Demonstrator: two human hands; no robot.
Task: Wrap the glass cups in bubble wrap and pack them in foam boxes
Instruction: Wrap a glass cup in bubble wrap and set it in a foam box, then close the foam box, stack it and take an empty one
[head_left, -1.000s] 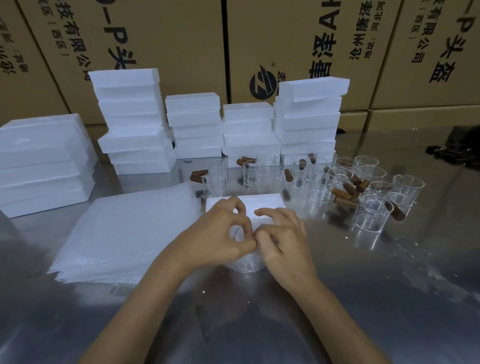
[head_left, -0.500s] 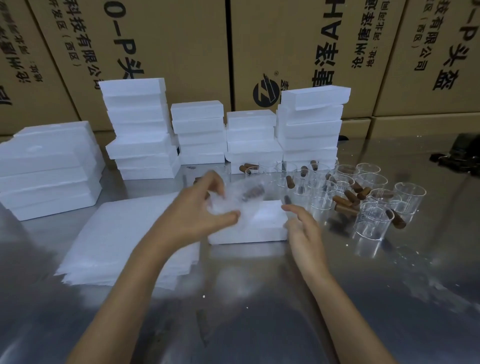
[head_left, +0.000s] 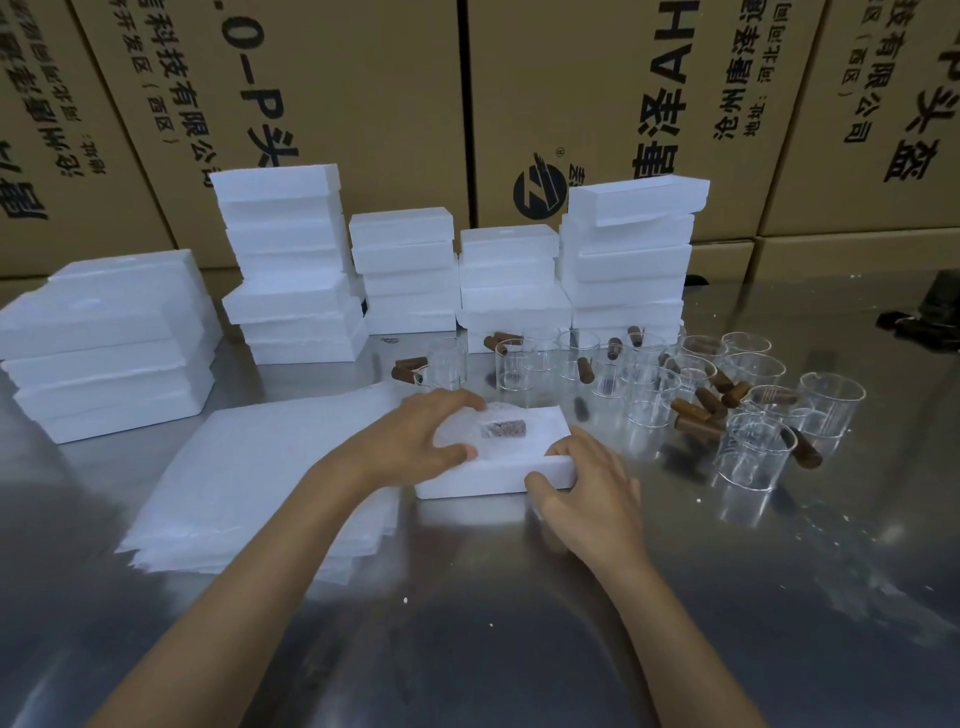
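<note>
Left hand (head_left: 415, 441) grips the wrapped cup (head_left: 493, 431), seating it in the foam box (head_left: 498, 475); right hand (head_left: 587, 483) clasps the box's 5 o'clock corner. Closing the box likely comes next.

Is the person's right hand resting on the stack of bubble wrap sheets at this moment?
No, the right hand grips the near corner of the foam box, while the bubble wrap sheets lie further left.

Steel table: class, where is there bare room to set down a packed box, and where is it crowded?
Bare steel table lies nearest the person, in front of the stack of white bubble-wrap sheets and the open white foam box, and at the near right. Crowded: the clear glass cups and brown cork stoppers beyond the right hand.
</note>
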